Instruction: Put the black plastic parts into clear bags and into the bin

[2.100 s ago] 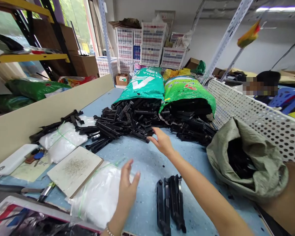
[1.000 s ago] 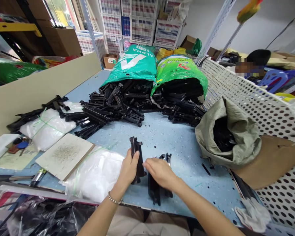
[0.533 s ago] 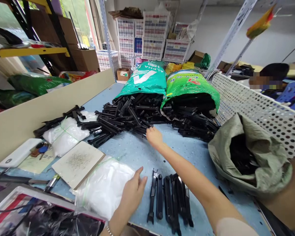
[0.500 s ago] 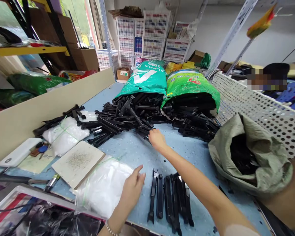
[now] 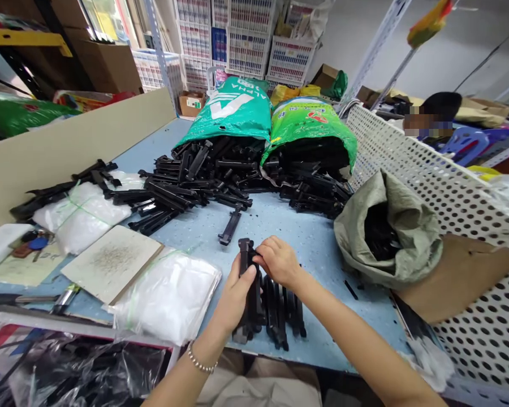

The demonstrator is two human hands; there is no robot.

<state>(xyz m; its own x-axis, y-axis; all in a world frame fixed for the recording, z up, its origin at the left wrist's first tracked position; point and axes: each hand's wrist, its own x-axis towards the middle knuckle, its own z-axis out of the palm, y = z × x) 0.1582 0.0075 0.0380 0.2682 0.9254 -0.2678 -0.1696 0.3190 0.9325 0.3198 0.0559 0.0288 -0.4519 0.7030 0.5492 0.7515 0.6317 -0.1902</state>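
Note:
My left hand (image 5: 232, 297) is wrapped around a long black plastic part (image 5: 245, 257), held nearly upright near the table's front edge. My right hand (image 5: 280, 261) is closed, its fingertips pinching at the side of that part's upper end; what exactly lies under them is hidden. Beneath and to the right of my hands, several similar black parts (image 5: 282, 316) lie side by side. One single part (image 5: 229, 226) rests by itself farther forward. Behind it spreads a big heap of black parts (image 5: 173, 195), spilling from a teal sack (image 5: 233, 110) and a green sack (image 5: 311, 127).
To the left lie packs of clear plastic bags (image 5: 173, 294), a square board (image 5: 112, 263) and a hammer-like tool (image 5: 65, 298). On the right stands a grey-green woven sack (image 5: 348, 243) with black pieces inside, by a white perforated panel (image 5: 470, 209). Another person sits beyond it.
My right hand has drawn back from the heap to my left hand, which has closed around a black part. One part now lies apart from the heap. The view has shifted.

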